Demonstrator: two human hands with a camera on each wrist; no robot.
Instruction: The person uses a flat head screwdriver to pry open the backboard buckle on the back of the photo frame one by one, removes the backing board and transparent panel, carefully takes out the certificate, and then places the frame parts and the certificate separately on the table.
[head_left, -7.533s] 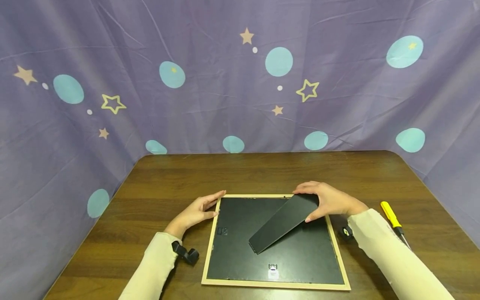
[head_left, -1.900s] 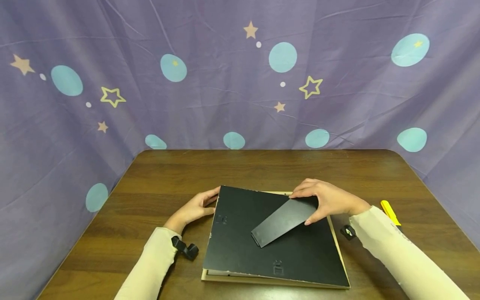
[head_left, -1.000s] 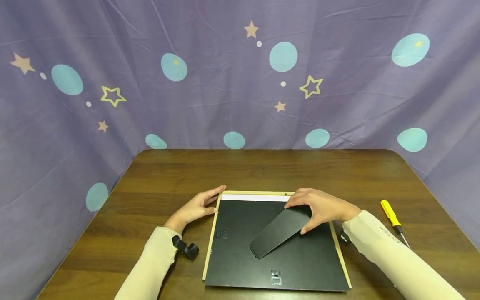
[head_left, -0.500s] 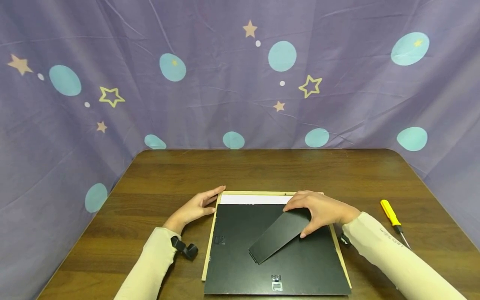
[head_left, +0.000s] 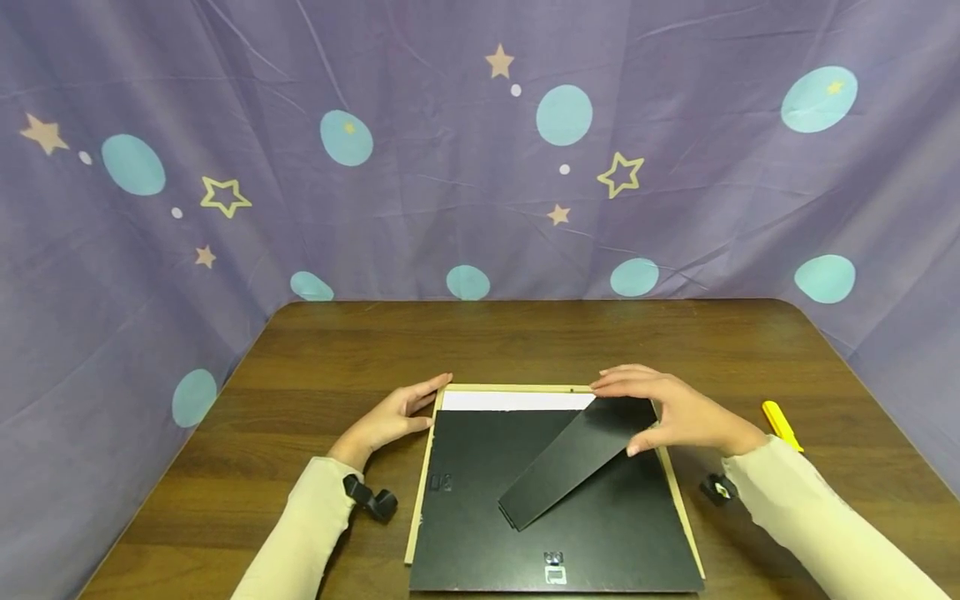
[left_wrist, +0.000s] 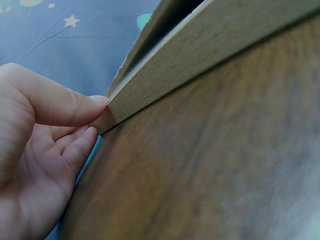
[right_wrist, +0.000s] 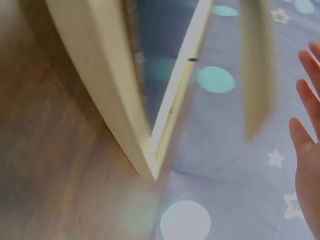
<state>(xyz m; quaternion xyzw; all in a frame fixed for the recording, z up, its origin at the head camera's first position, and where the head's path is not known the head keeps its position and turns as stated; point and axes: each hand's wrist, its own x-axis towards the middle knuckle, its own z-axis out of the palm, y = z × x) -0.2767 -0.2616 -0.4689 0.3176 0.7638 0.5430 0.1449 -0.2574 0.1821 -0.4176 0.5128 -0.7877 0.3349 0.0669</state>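
Two hands on frame (head_left: 420, 492) lying face-down on table (head_left: 525, 342): my left hand (head_left: 386, 423) touches its far-left corner, fingers loose; my right hand (head_left: 675, 410) pinches the stand (head_left: 573, 462).

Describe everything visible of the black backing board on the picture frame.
The black backing board is a flat, matte, roughly square panel lying on the light wooden frame, shifted toward the person so a white strip shows at the far edge. A long black stand flap is raised off it at an angle; the right hand holds the flap's upper end. A small hanger fitting sits near the near edge, another near the left edge. The left hand touches the frame's far left corner.
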